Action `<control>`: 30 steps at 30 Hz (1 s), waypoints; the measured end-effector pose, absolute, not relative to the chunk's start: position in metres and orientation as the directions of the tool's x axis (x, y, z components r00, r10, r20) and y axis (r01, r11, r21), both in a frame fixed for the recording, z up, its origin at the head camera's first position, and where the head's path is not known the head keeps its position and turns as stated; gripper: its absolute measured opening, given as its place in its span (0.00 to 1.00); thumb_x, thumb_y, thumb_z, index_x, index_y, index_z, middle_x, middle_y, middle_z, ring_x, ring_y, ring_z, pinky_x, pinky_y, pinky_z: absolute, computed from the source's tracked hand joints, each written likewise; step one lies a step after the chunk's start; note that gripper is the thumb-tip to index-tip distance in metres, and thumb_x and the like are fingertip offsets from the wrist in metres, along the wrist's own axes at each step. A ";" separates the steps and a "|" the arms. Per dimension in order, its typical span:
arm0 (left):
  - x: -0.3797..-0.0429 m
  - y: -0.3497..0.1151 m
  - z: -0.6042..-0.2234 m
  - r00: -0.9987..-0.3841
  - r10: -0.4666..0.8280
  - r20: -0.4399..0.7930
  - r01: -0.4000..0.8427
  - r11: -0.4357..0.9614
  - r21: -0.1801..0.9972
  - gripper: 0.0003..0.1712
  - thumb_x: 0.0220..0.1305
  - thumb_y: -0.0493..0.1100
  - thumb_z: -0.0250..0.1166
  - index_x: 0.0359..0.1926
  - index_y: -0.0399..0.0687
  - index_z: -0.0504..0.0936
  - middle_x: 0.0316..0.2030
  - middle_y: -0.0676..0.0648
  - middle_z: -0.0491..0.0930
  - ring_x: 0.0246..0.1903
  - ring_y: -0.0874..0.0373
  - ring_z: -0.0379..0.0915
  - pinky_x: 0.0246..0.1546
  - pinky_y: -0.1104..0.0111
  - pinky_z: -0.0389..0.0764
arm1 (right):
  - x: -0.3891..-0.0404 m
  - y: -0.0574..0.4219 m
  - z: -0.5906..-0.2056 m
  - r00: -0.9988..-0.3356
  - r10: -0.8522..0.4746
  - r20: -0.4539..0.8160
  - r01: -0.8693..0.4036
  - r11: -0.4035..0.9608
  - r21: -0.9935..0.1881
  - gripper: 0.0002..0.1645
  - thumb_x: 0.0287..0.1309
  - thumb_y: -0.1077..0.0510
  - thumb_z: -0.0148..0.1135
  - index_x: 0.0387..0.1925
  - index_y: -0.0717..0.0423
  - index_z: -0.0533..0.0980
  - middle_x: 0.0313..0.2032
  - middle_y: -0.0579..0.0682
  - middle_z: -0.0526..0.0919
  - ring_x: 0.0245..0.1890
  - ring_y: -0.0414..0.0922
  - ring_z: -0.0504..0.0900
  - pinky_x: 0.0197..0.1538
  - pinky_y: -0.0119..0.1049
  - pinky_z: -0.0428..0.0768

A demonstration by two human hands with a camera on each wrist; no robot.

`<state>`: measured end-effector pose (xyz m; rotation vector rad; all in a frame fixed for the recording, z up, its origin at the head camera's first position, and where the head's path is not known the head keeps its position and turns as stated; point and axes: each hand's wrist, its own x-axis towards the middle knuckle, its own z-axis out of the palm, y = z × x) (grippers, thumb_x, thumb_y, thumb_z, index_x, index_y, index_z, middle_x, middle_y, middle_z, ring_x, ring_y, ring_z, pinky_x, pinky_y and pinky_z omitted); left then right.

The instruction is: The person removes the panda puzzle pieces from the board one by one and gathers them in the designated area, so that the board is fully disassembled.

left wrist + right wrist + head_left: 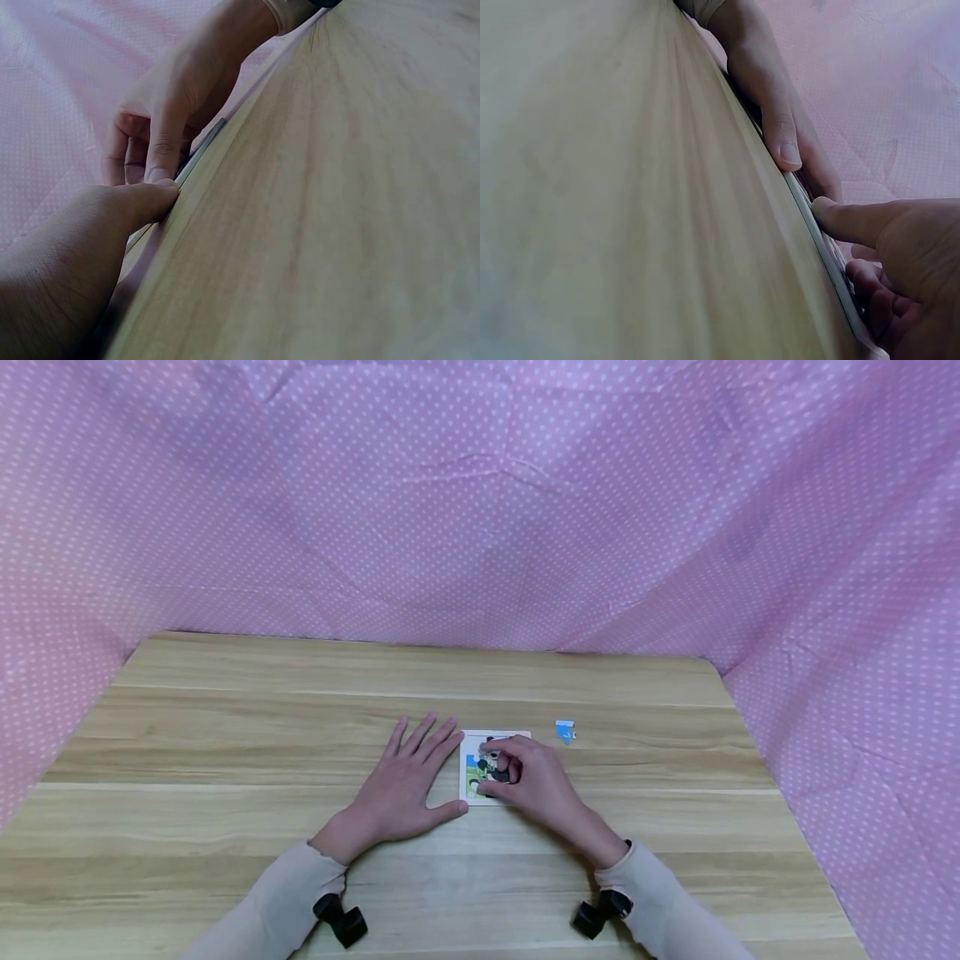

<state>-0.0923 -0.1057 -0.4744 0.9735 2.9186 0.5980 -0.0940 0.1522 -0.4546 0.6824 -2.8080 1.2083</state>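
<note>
A small jigsaw puzzle in a white-edged tray (495,732) lies on the table, its picture showing black, white, green and blue shapes. My left hand (397,789) lies flat to its left, fingers spread, the index finger and thumb touching the tray's left edge. Over the picture arches my right hand (536,781), its thumb and index finger apart with their tips on it and the other fingers curled. The hand hides the right part of the picture; a pinched piece cannot be made out. One loose blue and white puzzle piece (565,730) lies beyond the right hand.
The wooden table (247,718) carries the tray and the loose piece. Pink dotted cloth (450,527) hangs behind and at the sides of the table. Each sleeved wrist wears a black device, such as the left wrist camera (341,920).
</note>
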 end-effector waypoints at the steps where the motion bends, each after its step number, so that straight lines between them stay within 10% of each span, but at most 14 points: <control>1: -0.092 -0.106 -0.475 -0.806 0.581 0.117 0.579 0.732 0.359 0.59 0.71 0.77 0.62 0.89 0.48 0.60 0.89 0.47 0.52 0.89 0.42 0.39 0.87 0.38 0.32 | -0.094 0.152 -0.454 -0.906 -0.385 0.175 -0.392 0.611 -0.687 0.29 0.54 0.56 0.90 0.57 0.57 0.89 0.34 0.41 0.81 0.28 0.33 0.72 0.30 0.28 0.75; 30: -0.092 -0.104 -0.471 -0.807 0.580 0.110 0.578 0.740 0.344 0.58 0.71 0.76 0.62 0.88 0.48 0.61 0.89 0.47 0.53 0.89 0.41 0.40 0.87 0.37 0.34 | -0.094 0.151 -0.453 -0.918 -0.370 0.146 -0.360 0.615 -0.702 0.24 0.54 0.56 0.90 0.51 0.55 0.89 0.34 0.42 0.79 0.27 0.34 0.72 0.30 0.28 0.74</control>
